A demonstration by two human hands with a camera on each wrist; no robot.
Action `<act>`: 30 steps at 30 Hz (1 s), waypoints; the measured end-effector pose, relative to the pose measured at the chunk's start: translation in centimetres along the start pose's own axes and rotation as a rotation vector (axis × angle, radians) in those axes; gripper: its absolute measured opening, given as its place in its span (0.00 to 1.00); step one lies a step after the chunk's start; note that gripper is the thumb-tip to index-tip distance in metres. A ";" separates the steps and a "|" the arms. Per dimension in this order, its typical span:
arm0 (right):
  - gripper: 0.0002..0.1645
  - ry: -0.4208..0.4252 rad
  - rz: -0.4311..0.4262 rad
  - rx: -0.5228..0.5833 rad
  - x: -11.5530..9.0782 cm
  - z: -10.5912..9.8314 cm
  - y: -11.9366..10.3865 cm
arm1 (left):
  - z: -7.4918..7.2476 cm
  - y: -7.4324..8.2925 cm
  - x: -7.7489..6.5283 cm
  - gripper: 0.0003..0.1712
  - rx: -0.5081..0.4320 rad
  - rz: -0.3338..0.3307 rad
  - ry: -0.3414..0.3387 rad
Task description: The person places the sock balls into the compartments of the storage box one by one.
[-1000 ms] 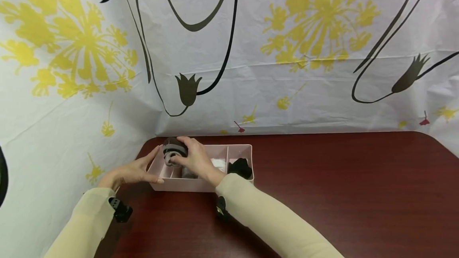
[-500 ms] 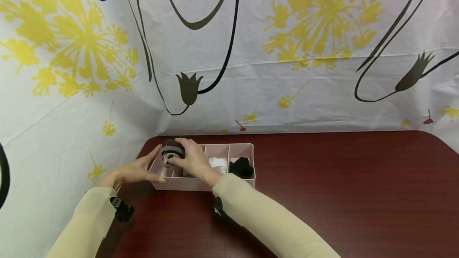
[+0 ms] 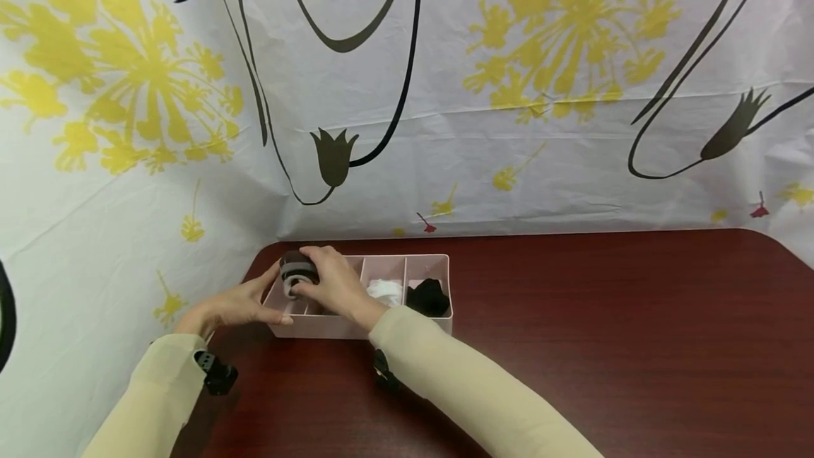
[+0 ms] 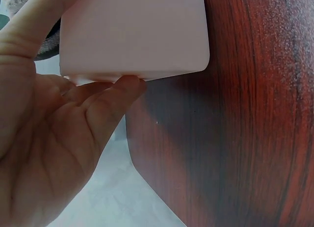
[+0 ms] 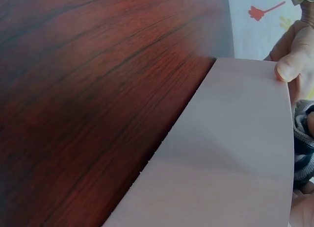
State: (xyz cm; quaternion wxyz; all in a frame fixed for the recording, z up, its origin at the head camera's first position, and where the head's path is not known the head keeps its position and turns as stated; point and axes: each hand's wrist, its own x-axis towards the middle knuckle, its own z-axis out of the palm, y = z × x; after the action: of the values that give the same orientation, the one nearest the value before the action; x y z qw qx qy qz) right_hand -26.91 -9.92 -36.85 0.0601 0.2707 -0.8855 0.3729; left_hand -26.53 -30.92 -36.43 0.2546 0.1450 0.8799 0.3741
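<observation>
A pale pink divided box (image 3: 324,328) stands at the table's far left. My left hand (image 3: 238,302) holds its left end, thumb at the front rim; the left wrist view shows fingertips (image 4: 130,85) against the box wall (image 4: 135,36). Over the leftmost compartment my right hand (image 3: 337,288) grips a rolled-up striped sock (image 3: 297,267), dark brown and grey. Its striped knit (image 5: 303,138) shows past the rim in the right wrist view. The box's compartments further right hold a white bundled cloth (image 3: 385,291) and a black one (image 3: 428,297). My right hand covers part of the middle compartments.
The dark red wooden table (image 3: 604,338) extends to the right of the box. Behind and to the left hangs a white sheet (image 3: 394,90) with yellow flowers and dark stems. The box stands near the table's back left corner.
My right hand has shifted slightly left with the rolled sock, bringing it nearer the box's left end. More of the white cloth shows. My left hand keeps its hold on the box.
</observation>
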 end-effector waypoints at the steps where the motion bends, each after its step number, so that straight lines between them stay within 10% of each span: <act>1: 0.36 -0.005 -0.003 -0.014 0.0 0.0 -0.1 | 0.0 0.0 0.0 0.67 0.000 0.002 0.002; 30: 0.32 -0.177 -0.081 -0.594 0.5 1.3 -2.8 | 0.0 -0.1 0.0 0.67 -0.042 0.004 -0.002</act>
State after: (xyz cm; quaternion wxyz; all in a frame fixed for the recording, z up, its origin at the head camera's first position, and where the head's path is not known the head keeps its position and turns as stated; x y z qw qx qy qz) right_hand -25.79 -12.61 -35.86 0.0742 0.3075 -0.9461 0.0701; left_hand -26.50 -30.98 -36.53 0.2575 0.1419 0.8713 0.3929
